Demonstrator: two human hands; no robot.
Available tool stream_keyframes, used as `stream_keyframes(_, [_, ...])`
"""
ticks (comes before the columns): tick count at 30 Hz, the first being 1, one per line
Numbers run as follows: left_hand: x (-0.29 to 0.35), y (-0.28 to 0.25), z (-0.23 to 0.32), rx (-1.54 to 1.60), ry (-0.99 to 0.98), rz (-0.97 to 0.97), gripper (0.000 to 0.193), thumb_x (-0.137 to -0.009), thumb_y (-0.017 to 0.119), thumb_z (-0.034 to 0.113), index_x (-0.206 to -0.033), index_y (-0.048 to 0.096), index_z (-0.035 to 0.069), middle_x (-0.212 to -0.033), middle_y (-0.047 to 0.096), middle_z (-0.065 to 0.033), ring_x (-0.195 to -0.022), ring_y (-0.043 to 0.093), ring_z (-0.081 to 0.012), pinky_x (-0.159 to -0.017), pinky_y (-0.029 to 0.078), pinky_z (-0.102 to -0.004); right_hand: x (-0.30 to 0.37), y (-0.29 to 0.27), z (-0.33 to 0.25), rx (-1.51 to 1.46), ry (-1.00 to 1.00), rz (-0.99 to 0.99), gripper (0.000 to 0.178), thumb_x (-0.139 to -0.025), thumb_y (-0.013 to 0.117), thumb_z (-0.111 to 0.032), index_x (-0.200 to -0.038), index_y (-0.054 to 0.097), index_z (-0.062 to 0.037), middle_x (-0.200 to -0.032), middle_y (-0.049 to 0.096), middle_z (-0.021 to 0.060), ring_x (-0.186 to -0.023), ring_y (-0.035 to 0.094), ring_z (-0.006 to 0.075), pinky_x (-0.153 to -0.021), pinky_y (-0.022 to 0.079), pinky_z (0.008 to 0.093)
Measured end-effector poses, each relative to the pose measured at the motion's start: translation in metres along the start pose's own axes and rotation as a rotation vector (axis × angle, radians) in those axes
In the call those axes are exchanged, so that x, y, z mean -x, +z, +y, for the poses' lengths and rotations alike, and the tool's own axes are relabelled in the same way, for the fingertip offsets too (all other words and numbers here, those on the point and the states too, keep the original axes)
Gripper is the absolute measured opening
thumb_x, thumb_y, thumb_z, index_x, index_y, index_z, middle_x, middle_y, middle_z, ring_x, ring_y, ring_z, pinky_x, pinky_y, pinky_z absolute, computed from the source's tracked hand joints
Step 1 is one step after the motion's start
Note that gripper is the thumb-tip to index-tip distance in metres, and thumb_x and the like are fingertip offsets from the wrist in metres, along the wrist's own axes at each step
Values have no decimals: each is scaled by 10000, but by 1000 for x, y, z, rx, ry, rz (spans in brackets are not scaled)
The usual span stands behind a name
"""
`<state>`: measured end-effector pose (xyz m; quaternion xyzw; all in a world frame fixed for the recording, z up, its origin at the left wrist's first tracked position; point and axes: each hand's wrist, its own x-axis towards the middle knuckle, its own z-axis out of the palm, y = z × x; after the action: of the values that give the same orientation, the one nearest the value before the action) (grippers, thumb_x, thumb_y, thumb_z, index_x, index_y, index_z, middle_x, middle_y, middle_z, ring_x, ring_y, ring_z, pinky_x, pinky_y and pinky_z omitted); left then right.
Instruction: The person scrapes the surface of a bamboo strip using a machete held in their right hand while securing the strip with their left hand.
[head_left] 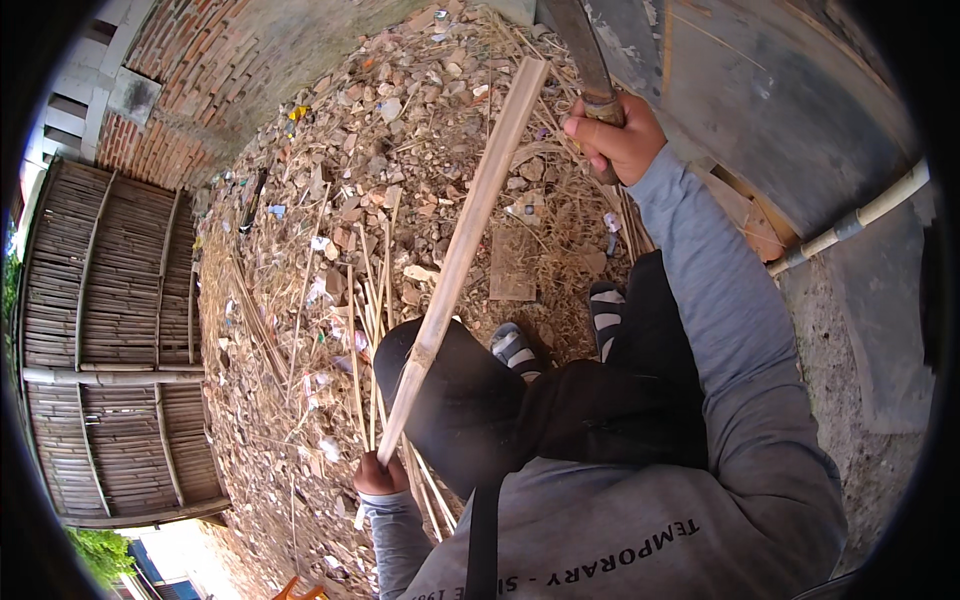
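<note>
My left hand (381, 474) grips the lower end of a long split bamboo strip (463, 250), pale tan with a node partway along. The strip slants up and away to the right across my left knee. Raised at the upper right, my right hand (622, 140) is closed round the handle of a machete (582, 48). Its dark blade points up and away, and its tip runs out at the top edge. The blade is apart from the strip's far end. Several thin bamboo slats (370, 330) lie on the ground beside my left leg.
Broken brick, stones and litter cover the ground (400, 180). A woven bamboo panel (110, 340) stands at the left, with a brick wall (210, 75) behind. Grey sheets (760, 110) and a pale pole (860, 220) are close on my right. A flat brick (513, 262) lies ahead of my feet.
</note>
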<state>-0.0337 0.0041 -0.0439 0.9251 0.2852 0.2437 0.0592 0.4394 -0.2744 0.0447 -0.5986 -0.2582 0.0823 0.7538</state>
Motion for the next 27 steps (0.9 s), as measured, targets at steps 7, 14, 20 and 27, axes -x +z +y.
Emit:
stream_keyframes(7, [7, -9, -10, -33, -43, -39, 183, -760, 623, 127, -654, 496, 48, -518, 504, -151, -437, 529, -346, -416, 404, -425, -8, -15, 7, 54, -8, 104, 143, -801, 697, -155, -841, 610, -49, -565, 513, -8, -441, 458, 68, -413, 367, 264])
stream_keyframes(14, [10, -13, -11, -19, -35, -56, 200, -771, 637, 142, -653, 500, 58, -516, 517, -151, -424, 532, -328, -410, 405, -414, -17, -27, 21, 355, -22, 264, 216, -783, 717, -176, -899, 633, -14, -648, 588, 15, -506, 540, 111, -493, 452, 288])
stream_keyframes(20, [17, -18, -35, -64, -146, -81, 182, -803, 593, 138, -679, 524, 25, -509, 540, -134, -448, 585, -277, -423, 429, -394, -19, -32, 22, 234, 4, 356, 220, -782, 718, -172, -908, 649, -6, -738, 650, 56, -616, 637, 145, -579, 521, 310])
stream_keyframes(27, [17, -16, -30, -9, -184, -90, 186, -783, 612, 133, -663, 512, 31, -503, 541, -135, -440, 575, -275, -426, 432, -378, -22, -36, 33, 608, -32, 374, 367, -778, 740, -324, -928, 637, -5, -785, 662, 83, -731, 636, 185, -675, 500, 337])
